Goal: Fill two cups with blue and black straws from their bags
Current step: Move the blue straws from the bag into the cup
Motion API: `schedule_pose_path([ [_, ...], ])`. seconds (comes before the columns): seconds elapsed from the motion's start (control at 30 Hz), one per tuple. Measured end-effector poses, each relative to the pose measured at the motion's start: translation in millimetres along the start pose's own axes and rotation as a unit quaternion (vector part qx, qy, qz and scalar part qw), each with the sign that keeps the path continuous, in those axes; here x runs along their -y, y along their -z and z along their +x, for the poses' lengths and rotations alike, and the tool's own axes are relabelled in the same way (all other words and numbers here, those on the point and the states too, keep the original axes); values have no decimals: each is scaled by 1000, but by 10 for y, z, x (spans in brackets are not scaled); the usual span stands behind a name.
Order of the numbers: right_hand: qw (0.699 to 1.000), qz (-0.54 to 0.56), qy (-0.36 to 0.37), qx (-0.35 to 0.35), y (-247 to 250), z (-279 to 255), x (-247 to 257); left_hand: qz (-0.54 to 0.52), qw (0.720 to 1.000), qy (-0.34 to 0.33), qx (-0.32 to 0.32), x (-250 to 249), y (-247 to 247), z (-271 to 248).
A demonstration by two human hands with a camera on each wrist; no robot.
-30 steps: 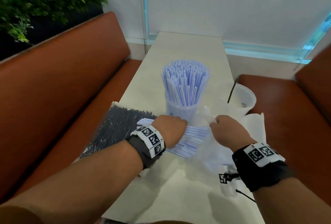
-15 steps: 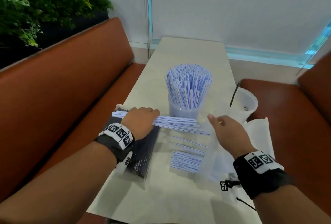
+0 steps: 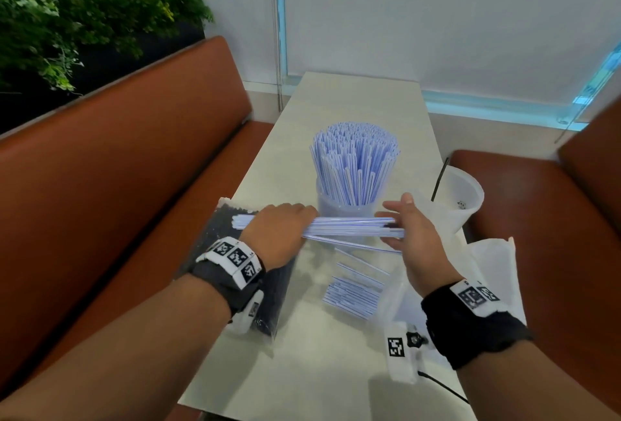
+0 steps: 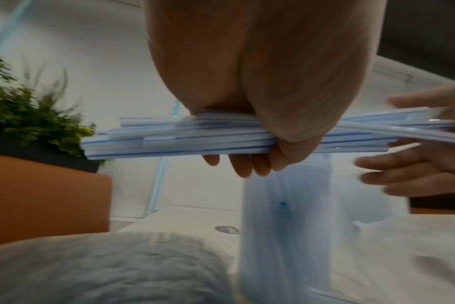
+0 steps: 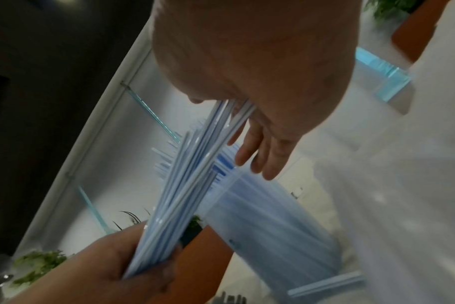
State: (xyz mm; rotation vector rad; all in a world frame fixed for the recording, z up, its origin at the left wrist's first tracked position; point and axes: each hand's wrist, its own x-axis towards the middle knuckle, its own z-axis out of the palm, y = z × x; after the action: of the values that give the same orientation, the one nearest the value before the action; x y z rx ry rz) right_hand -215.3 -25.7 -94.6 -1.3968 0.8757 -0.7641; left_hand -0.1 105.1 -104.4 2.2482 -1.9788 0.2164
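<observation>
My left hand [image 3: 280, 227] grips a bundle of blue-striped straws [image 3: 349, 227] around its left part and holds it level above the table. My right hand [image 3: 408, 230] is open, its palm against the bundle's right ends with the fingers straight [image 5: 262, 152]. In the left wrist view my fingers curl round the bundle [image 4: 221, 137]. Just behind the bundle stands a clear cup [image 3: 347, 208] packed with upright blue straws [image 3: 356, 158]. A second clear cup [image 3: 465, 197] at the right holds one black straw [image 3: 440, 178]. A bag of black straws [image 3: 232, 262] lies under my left wrist.
Several loose blue straws [image 3: 353, 296] lie on the table [image 3: 302, 370] in front of the full cup. A crumpled clear bag [image 3: 393, 289] and white plastic [image 3: 494, 262] lie under my right forearm. Orange benches [image 3: 134, 168] flank the table; a plant [image 3: 67, 17] stands behind the left one.
My left hand has pulled the straw bundle out of its bag and to the left. My right hand has let go of the bag and come up flat against the bundle's right ends.
</observation>
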Motion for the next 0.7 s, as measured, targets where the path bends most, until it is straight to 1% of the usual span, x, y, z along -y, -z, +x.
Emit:
schedule_pose_path([
  [0.03,1000,-3,11,12,-47,-6,25,-5,1000,-14,0,-107,-13,25],
  [0.07,1000,-9,29,8,-71,-6,49,-10,1000,-22,-5,-186,-18,50],
  [0.17,991,-5,100,-86,5,22,87,-14,999,-5,-30,-286,16,122],
  [0.2,989,-6,115,-95,30,26,99,-18,999,-1,-41,-315,32,144],
  [0.23,989,-22,121,-77,25,20,111,-24,999,-3,-47,-366,53,163],
  [0.3,991,-78,107,10,-64,-34,99,-36,998,-28,-47,-536,91,196],
  [0.33,991,-90,97,34,-107,-59,90,-40,997,-38,-49,-615,111,213],
  [0.37,993,-77,86,33,-130,-71,92,-46,997,-37,-53,-657,142,230],
  [0.43,999,28,32,-1,-99,-59,125,-71,995,-13,-65,-625,263,265],
  [0.47,996,91,-8,-14,-67,-44,149,-107,992,7,-70,-582,343,277],
  [0.5,989,141,-45,-23,-34,-32,162,-173,981,30,-84,-547,436,287],
  [0.53,982,171,-76,-28,-17,-23,160,-267,956,50,-107,-532,536,289],
  [0.57,977,188,-99,-31,-19,-23,149,-373,915,65,-144,-546,652,290],
  [0.63,970,203,-134,-26,-69,-41,122,-562,790,70,-235,-612,892,303],
  [0.67,965,214,-148,-22,-100,-54,115,-621,733,57,-272,-633,970,327],
  [0.7,960,230,-161,-19,-132,-70,117,-664,684,44,-298,-653,1017,356],
])
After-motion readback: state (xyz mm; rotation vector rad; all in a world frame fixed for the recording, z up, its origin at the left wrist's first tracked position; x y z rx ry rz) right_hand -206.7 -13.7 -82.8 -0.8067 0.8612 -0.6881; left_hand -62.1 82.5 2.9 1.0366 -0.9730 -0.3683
